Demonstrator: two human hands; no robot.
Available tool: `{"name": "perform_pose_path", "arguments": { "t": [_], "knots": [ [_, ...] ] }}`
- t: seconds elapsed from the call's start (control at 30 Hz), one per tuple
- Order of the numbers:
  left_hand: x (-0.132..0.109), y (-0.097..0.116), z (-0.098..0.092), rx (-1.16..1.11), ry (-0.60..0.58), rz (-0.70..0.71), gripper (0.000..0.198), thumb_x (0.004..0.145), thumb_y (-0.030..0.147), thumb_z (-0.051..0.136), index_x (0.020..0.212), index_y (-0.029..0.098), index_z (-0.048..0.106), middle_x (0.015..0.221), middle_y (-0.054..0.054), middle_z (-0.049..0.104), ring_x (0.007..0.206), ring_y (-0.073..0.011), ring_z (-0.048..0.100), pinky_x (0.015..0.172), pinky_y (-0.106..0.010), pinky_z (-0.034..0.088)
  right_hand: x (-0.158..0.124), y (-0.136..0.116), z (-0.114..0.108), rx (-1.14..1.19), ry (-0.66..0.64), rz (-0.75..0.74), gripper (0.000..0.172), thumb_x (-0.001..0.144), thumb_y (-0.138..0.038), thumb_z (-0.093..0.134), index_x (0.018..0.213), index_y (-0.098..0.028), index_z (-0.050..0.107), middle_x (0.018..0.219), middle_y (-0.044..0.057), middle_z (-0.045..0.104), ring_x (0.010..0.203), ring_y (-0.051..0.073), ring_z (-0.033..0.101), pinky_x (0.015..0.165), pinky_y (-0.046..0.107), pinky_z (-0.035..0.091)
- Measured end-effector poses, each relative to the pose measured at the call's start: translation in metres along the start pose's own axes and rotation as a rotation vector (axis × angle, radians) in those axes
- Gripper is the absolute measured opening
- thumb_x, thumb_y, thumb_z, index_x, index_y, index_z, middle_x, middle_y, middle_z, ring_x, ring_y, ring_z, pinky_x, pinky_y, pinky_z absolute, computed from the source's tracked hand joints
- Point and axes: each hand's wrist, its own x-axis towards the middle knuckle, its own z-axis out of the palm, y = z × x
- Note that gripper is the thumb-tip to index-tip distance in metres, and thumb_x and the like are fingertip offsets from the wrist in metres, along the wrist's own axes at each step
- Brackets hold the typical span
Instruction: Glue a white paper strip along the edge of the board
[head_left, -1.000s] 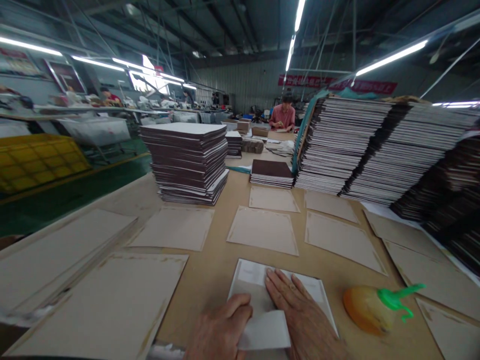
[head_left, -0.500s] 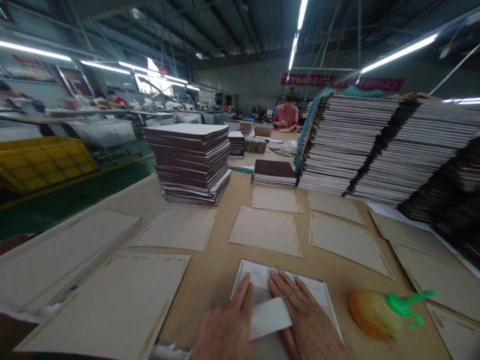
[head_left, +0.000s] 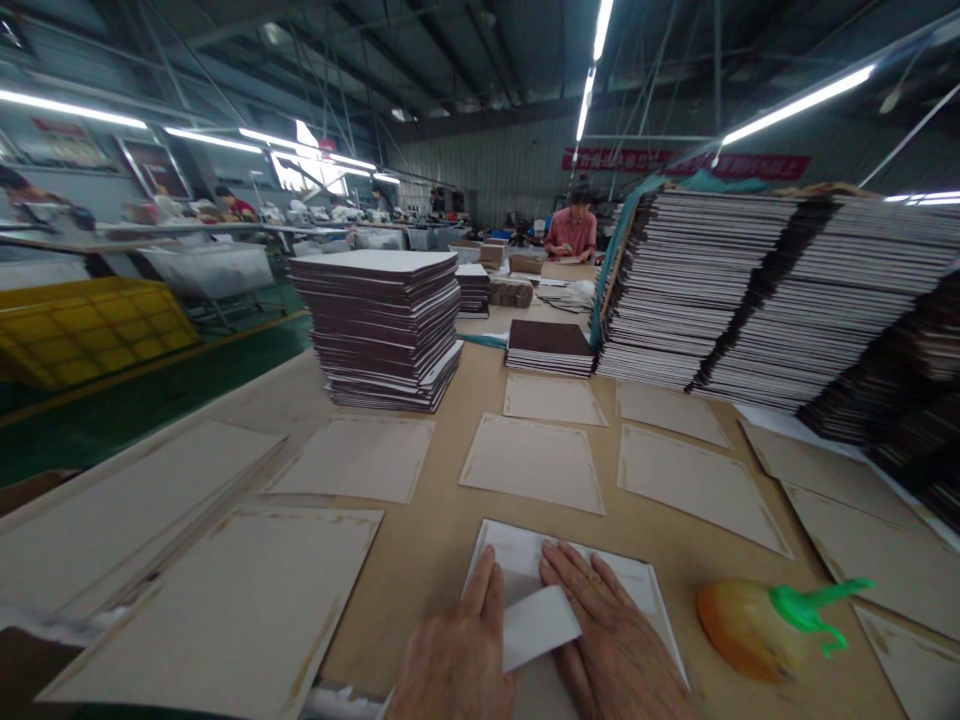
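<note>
A white-edged board [head_left: 517, 537] lies flat on the table right in front of me, partly covered by both hands. My left hand [head_left: 459, 640] rests on its left side, index and middle fingers stretched forward. Flat across the board's middle and right lies my right hand [head_left: 604, 630], fingers extended and slightly spread. A white paper strip [head_left: 541, 625] sticks up between the hands; where its ends attach is hidden. To the right of my right hand, a squeeze bottle [head_left: 742, 628] of amber liquid with a green nozzle lies on its side.
Boards with glue-like marks along their edges, such as one board [head_left: 532, 462], are spread around the table. Behind them stand a tall stack of dark-and-white panels [head_left: 375, 330], a low stack [head_left: 550, 345] and large piles [head_left: 697, 290]. A co-worker [head_left: 571, 232] sits farther back.
Both hands stay on the board with almost the same pose. The left hand and the paper strip have shifted very slightly.
</note>
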Motion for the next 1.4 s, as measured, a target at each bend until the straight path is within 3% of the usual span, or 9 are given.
{"name": "perform_pose_path", "arguments": {
  "t": [0.3, 0.47, 0.57, 0.77, 0.93, 1.07, 1.23, 1.3, 1.4],
  "knots": [
    [-0.003, -0.002, 0.006, -0.007, 0.069, -0.066, 0.078, 0.073, 0.012, 0.052, 0.147, 0.01, 0.028, 0.157, -0.013, 0.02, 0.116, -0.03, 0.058, 0.095, -0.04, 0.051, -0.001, -0.003, 0.001, 0.014, 0.036, 0.072, 0.052, 0.087, -0.014, 0.043, 0.138, -0.006, 0.044, 0.145, 0.012, 0.035, 0.132, 0.026, 0.036, 0.1, 0.05, 0.047],
    [0.003, -0.005, 0.008, -0.008, 0.073, 0.116, 0.09, 0.067, 0.007, 0.05, 0.151, 0.017, 0.018, 0.158, -0.001, 0.003, 0.115, -0.0257, 0.059, 0.097, -0.038, 0.051, -0.001, -0.005, -0.003, 0.061, 0.036, 0.109, 0.057, 0.083, -0.009, 0.042, 0.14, -0.006, 0.043, 0.148, 0.01, 0.032, 0.137, 0.027, 0.027, 0.106, 0.054, 0.039],
    [0.007, -0.005, 0.003, 0.017, 0.029, 0.2, 0.086, 0.068, 0.01, 0.05, 0.149, 0.017, 0.023, 0.158, 0.001, 0.011, 0.109, -0.0255, 0.063, 0.098, -0.039, 0.051, 0.001, -0.008, -0.011, 0.097, -0.04, 0.141, 0.057, 0.085, -0.011, 0.045, 0.142, -0.011, 0.043, 0.149, 0.007, 0.031, 0.138, 0.025, 0.024, 0.11, 0.052, 0.033],
    [0.01, -0.004, -0.001, 0.122, 0.046, 0.179, 0.079, 0.071, 0.008, 0.046, 0.148, 0.012, 0.025, 0.157, -0.004, 0.017, 0.108, -0.028, 0.064, 0.096, -0.046, 0.052, 0.002, -0.01, -0.023, 0.209, -0.149, 0.273, 0.058, 0.092, -0.023, 0.052, 0.146, -0.011, 0.034, 0.152, 0.008, 0.023, 0.14, 0.022, 0.019, 0.116, 0.044, 0.021],
    [0.008, -0.002, 0.0, 0.157, 0.069, 0.159, 0.076, 0.073, 0.008, 0.044, 0.147, 0.009, 0.026, 0.157, -0.007, 0.016, 0.105, -0.0292, 0.065, 0.092, -0.047, 0.053, -0.018, -0.006, -0.018, 0.169, -0.167, 0.436, 0.067, 0.094, -0.04, 0.056, 0.144, -0.002, 0.035, 0.15, 0.016, 0.022, 0.138, 0.033, 0.02, 0.112, 0.052, 0.029],
    [0.004, -0.002, -0.003, 0.11, 0.146, 0.132, 0.07, 0.075, 0.009, 0.044, 0.144, 0.005, 0.033, 0.156, -0.014, 0.02, 0.106, -0.029, 0.064, 0.093, -0.044, 0.052, -0.04, -0.001, -0.006, -0.012, -0.018, 0.58, 0.066, 0.093, -0.043, 0.054, 0.136, 0.006, 0.044, 0.145, 0.025, 0.029, 0.134, 0.041, 0.027, 0.105, 0.059, 0.037],
    [-0.002, -0.014, 0.003, 0.037, 0.164, 0.085, 0.061, 0.078, 0.01, 0.046, 0.14, 0.013, 0.042, 0.155, -0.008, 0.029, 0.113, -0.0248, 0.061, 0.1, -0.04, 0.047, -0.067, -0.003, -0.008, -0.085, 0.25, 0.364, 0.05, 0.097, -0.034, 0.046, 0.135, -0.001, 0.047, 0.141, 0.023, 0.039, 0.128, 0.039, 0.039, 0.096, 0.055, 0.049],
    [-0.006, -0.02, 0.008, 0.027, 0.174, 0.104, 0.06, 0.079, 0.008, 0.045, 0.139, 0.016, 0.043, 0.153, -0.006, 0.033, 0.115, -0.0232, 0.06, 0.1, -0.039, 0.047, -0.078, -0.007, -0.01, -0.033, 0.245, 0.271, 0.048, 0.098, -0.031, 0.047, 0.141, -0.009, 0.043, 0.143, 0.017, 0.04, 0.129, 0.034, 0.039, 0.097, 0.047, 0.05],
    [-0.011, -0.027, 0.016, 0.033, 0.169, 0.149, 0.059, 0.079, 0.006, 0.043, 0.137, 0.019, 0.047, 0.151, -0.004, 0.038, 0.116, -0.0223, 0.059, 0.101, -0.037, 0.047, -0.089, -0.012, -0.009, 0.063, 0.13, 0.232, 0.053, 0.096, -0.032, 0.054, 0.145, -0.019, 0.04, 0.143, 0.01, 0.041, 0.128, 0.031, 0.041, 0.099, 0.04, 0.049]
  ]
}}
